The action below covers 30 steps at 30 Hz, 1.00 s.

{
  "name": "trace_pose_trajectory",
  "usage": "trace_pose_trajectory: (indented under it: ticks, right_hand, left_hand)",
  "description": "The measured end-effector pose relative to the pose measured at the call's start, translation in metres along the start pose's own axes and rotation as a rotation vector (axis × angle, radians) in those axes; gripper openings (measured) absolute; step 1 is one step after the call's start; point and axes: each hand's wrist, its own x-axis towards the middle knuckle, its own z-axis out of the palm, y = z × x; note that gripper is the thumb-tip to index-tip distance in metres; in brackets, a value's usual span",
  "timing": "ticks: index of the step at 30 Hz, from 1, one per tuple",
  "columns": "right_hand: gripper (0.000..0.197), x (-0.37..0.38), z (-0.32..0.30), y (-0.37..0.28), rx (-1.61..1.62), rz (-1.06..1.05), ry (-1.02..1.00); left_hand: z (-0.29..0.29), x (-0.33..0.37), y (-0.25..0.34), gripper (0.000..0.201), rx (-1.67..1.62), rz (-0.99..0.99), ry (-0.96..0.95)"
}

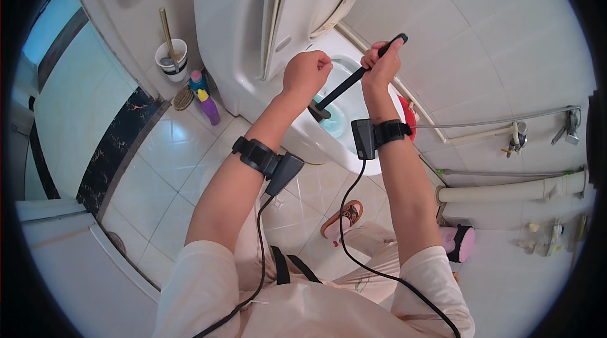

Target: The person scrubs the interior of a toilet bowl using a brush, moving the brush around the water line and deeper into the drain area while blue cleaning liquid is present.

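Observation:
My right hand (381, 67) is closed around the upper part of the long black handle of a toilet brush (344, 90). The brush slants down to the left, and its dark head rests inside the white toilet bowl (363, 162), against the left side. Bluish-green liquid (335, 124) lies at the bottom of the bowl. Over the bowl's left rim, my left hand (307, 72) is curled into a loose fist, apart from the brush, and nothing shows in its fingers. The toilet seat and lid (288, 22) stand raised behind it.
A wall-mounted white holder (172, 60) carries another brush, with bottles (205, 104) on the floor below. At right are a red object (408, 114) behind the toilet, wall taps (517, 139), a thick white pipe (512, 189) and a pink bin (463, 243). A dark raised sill (110, 148) crosses at left.

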Motion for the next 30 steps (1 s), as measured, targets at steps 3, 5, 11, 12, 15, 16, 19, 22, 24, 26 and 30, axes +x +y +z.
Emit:
trace_pose_trajectory:
  ticks: [3, 5, 11, 12, 15, 16, 19, 22, 24, 26, 30]
  right_hand:
    - [0.057, -0.003, -0.025, 0.019, -0.042, 0.025, 0.039]
    - [0.059, -0.024, -0.039, 0.046, -0.428, 0.123, -0.041]
    - [0.057, -0.033, -0.080, 0.040, -0.937, -0.077, -0.260]
    - [0.057, -0.026, -0.064, 0.018, -0.843, -0.049, -0.215]
    - [0.055, 0.005, -0.054, -0.031, -0.302, 0.113, -0.224]
    - [0.055, 0.012, -0.055, -0.043, -0.269, 0.104, -0.241]
    - [0.054, 0.026, -0.071, -0.051, -0.222, 0.131, -0.230]
    - [0.054, 0.028, -0.099, -0.029, -0.080, 0.180, -0.090]
    - [0.054, 0.021, -0.103, -0.015, 0.015, 0.154, -0.011]
    - [0.054, 0.023, -0.101, -0.019, -0.031, 0.180, -0.079]
    - [0.054, 0.012, -0.099, -0.040, -0.399, 0.215, -0.156]
  left_hand:
    - [0.001, 0.002, 0.004, 0.014, -0.026, -0.005, 0.008]
    - [-0.002, 0.002, -0.004, 0.013, -0.030, 0.008, 0.017]
    - [0.000, -0.002, -0.002, 0.013, -0.010, 0.042, 0.005]
    - [-0.006, -0.003, -0.002, 0.014, 0.008, 0.037, 0.016]
    - [-0.006, 0.001, -0.005, 0.014, 0.013, 0.025, 0.018]
    - [-0.006, 0.001, -0.005, 0.014, 0.022, 0.018, 0.017]
    - [-0.003, 0.000, -0.002, 0.015, 0.024, 0.016, -0.004]
    - [0.003, 0.000, 0.000, 0.015, 0.040, -0.012, -0.046]
    - [0.008, 0.001, -0.001, 0.015, 0.044, 0.001, -0.050]
    - [0.011, 0.002, -0.005, 0.015, 0.047, 0.003, -0.055]
    - [0.013, 0.001, -0.004, 0.015, 0.083, -0.032, -0.063]
